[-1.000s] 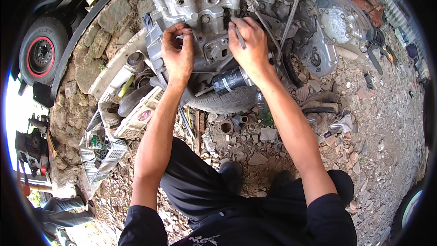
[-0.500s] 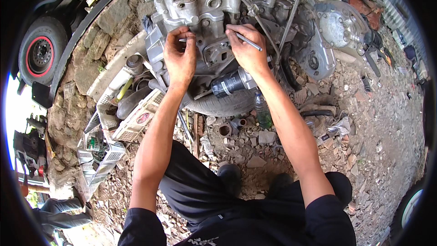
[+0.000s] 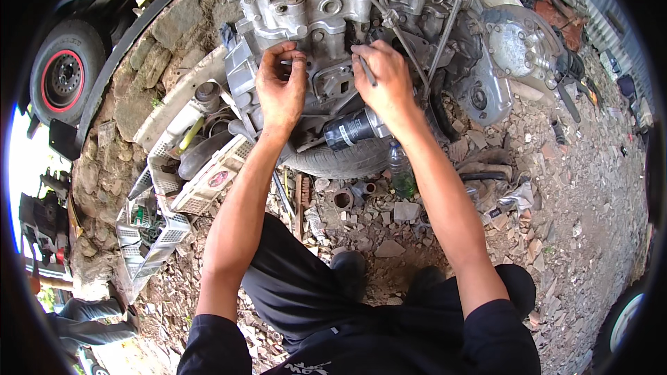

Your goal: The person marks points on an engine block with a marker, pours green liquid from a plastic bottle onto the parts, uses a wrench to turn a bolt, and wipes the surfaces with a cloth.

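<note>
A grey metal engine block (image 3: pixel 316 3) fills the top middle, with bolts, ports and a flange with a square hole on its face. My left hand (image 3: pixel 281 94) is closed in a pinch against the block's lower left; what it holds, if anything, is too small to make out. To the right of the flange, my right hand (image 3: pixel 385 80) grips a slim grey metal rod (image 3: pixel 368 71) between thumb and fingers, its lower end sticking out toward me. Below the flange sits a black oil filter (image 3: pixel 347 130), between my forearms and touched by neither hand.
A tyre (image 3: pixel 340 160) lies beneath the block, with a plastic bottle (image 3: pixel 401 170) beside it. Broken white plastic crates (image 3: pixel 208 180) lie at left. A metal housing (image 3: pixel 514 48) stands at right. Rubble covers the ground; a person's legs (image 3: pixel 90 323) show at lower left.
The rod in my right hand has swung from slanting rightward to pointing more steeply down toward me. My left hand stays pinched in about the same place.
</note>
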Demonstrator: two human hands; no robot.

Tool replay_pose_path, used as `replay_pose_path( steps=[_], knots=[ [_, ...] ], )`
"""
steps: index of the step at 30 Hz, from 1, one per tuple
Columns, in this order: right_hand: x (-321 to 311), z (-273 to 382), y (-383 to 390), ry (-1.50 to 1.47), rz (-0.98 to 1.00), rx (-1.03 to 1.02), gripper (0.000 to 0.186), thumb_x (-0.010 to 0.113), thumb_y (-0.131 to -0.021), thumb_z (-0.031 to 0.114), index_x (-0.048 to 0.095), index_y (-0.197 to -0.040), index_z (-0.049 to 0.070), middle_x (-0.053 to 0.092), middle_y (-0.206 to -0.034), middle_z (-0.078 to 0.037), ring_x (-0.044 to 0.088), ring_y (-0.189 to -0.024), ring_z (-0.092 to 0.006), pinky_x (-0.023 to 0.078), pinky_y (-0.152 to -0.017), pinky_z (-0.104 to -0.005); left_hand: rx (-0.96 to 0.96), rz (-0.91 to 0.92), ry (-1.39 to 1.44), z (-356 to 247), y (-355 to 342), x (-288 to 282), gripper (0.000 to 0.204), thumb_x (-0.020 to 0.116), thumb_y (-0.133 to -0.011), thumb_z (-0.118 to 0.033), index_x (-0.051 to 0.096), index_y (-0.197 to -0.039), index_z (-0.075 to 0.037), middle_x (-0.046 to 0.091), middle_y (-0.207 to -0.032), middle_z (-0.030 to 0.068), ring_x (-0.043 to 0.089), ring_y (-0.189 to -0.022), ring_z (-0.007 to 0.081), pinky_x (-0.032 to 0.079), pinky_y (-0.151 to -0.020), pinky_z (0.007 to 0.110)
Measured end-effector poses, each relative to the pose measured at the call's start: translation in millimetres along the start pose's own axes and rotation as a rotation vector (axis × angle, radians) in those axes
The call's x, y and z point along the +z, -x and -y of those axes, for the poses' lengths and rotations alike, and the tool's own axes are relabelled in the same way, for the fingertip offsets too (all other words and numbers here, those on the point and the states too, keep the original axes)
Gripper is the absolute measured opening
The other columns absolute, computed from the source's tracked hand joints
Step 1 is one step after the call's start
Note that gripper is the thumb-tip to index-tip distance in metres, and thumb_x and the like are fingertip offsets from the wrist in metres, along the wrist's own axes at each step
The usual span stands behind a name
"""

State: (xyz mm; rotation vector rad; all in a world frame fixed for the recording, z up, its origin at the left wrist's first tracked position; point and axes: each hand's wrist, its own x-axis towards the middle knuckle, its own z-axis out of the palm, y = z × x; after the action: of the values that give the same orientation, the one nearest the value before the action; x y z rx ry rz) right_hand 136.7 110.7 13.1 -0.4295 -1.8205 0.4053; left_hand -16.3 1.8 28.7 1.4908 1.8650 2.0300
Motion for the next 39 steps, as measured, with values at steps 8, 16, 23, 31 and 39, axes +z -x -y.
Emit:
replay_pose_path(
  steps=[8,16,23,31,39],
  knots=[
    [0.9,9.5,3.3,-0.064,0.061,0.088,0.018,0.068,-0.087,0.003,0.073,-0.103,-0.003,0.072,-0.090,-0.019,0.072,-0.079,-0.0300,0.057,-0.070,-0.0366,0.014,0.008,0.002,1.3,1.4,-2.4,0.023,0.066,-0.093,-0.005,0.061,-0.114,0.001,0.068,-0.091,0.0035,0.059,-0.075,0.0067,0.049,-0.067,0.023],
    [-3.5,5.0,5.0,-0.131,0.072,0.185,0.021,0.066,-0.090,0.009,0.073,-0.108,0.000,0.073,-0.103,-0.022,0.074,-0.090,-0.0329,0.059,-0.082,-0.0340,-0.017,0.010,0.077,0.0,1.7,8.6,0.021,0.069,-0.094,-0.011,0.063,-0.111,0.000,0.068,-0.088,0.0024,0.057,-0.072,0.0060,0.047,-0.064,0.023],
    [-2.2,4.8,10.8,-0.110,-0.012,0.236,0.022,0.067,-0.092,0.015,0.074,-0.109,0.003,0.073,-0.087,-0.021,0.074,-0.079,-0.0331,0.060,-0.074,-0.0379,-0.287,0.075,-0.004,-16.8,6.5,6.2,0.059,0.048,-0.104,-0.050,0.067,-0.081,0.001,0.055,-0.055,0.0018,0.051,-0.052,0.0101,0.041,-0.052,0.026],
    [20.5,-31.4,19.1,-0.073,-0.145,-0.007,0.028,0.066,-0.098,0.026,0.072,-0.120,0.009,0.076,-0.082,-0.009,0.061,-0.045,-0.0101,0.049,-0.041,-0.0256,-0.187,0.133,-0.188,2.8,-0.9,7.7,0.050,0.038,-0.109,-0.040,0.060,-0.089,0.001,0.057,-0.060,0.0101,0.057,-0.052,0.0208,0.045,-0.053,0.037],
    [14.3,0.1,20.7,-0.282,-0.027,0.395,0.021,0.066,-0.096,0.018,0.073,-0.109,0.002,0.073,-0.084,-0.021,0.074,-0.068,-0.0282,0.057,-0.064,-0.0351,-0.233,0.205,-0.130,7.0,3.8,3.1,0.027,0.064,-0.095,-0.022,0.057,-0.109,-0.001,0.066,-0.076,0.0078,0.063,-0.065,0.0172,0.049,-0.062,0.032]
  ],
)
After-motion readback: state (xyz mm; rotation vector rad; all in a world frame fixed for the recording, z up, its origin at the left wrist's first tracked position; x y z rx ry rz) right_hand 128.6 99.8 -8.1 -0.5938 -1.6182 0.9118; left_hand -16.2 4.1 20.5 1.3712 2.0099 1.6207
